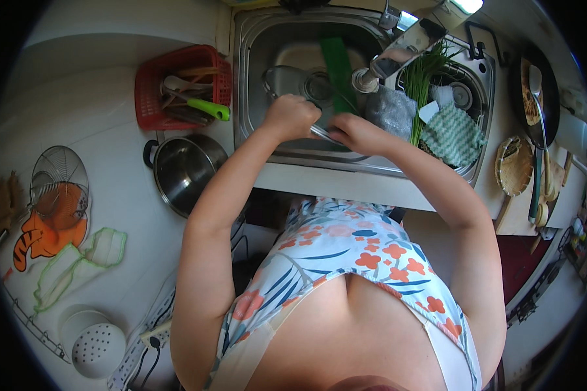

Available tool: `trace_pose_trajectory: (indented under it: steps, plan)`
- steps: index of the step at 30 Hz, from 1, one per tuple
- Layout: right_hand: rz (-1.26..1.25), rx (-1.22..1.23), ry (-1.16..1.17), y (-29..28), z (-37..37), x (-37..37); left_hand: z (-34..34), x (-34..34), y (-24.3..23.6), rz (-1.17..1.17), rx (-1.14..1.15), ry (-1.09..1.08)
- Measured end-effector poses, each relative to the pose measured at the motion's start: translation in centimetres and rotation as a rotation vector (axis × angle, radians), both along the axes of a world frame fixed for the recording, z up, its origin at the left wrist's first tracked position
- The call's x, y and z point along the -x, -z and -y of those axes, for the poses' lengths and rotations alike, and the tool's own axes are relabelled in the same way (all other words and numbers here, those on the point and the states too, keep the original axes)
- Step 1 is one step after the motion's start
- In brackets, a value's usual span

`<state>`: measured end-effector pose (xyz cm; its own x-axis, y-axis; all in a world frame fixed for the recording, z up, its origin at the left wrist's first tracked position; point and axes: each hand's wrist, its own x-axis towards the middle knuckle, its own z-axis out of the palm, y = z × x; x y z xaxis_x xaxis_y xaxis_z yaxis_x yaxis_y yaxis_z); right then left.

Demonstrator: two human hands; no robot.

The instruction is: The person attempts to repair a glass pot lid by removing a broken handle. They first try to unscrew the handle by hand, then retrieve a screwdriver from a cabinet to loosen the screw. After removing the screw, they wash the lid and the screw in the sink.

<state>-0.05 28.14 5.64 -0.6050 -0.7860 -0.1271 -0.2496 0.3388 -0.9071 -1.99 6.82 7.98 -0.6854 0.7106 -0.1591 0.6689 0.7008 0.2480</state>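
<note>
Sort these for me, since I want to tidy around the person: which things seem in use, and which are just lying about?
In use:
- metal handle, in the left hand, with the right hand at its end
- sink, under the hands

Apparently just lying about:
- red basket
- pot
- wire strainer
- green cloth
- pan
- woven basket

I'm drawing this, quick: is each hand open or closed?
Left hand: closed, holding a metal handle.
Right hand: at the handle, grip unclear.

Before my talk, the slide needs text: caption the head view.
Left hand and right hand at a metal handle over the sink.
</note>
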Motion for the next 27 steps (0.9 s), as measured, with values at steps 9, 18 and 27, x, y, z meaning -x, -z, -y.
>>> trace_pose_trajectory:
  steps: [9,18,27]
  plan:
    - [0.059,-0.011,0.100,0.7,-4.4,1.2,0.7,0.9,0.3,0.007,-0.049,-0.141]
    - [0.072,0.103,0.277,0.0,0.1,1.6,0.5,2.2,1.1,0.008,-0.082,-0.135]
    - [-0.102,0.085,0.174,2.6,-1.8,0.7,1.8,1.0,1.3,0.058,-0.018,-0.168]
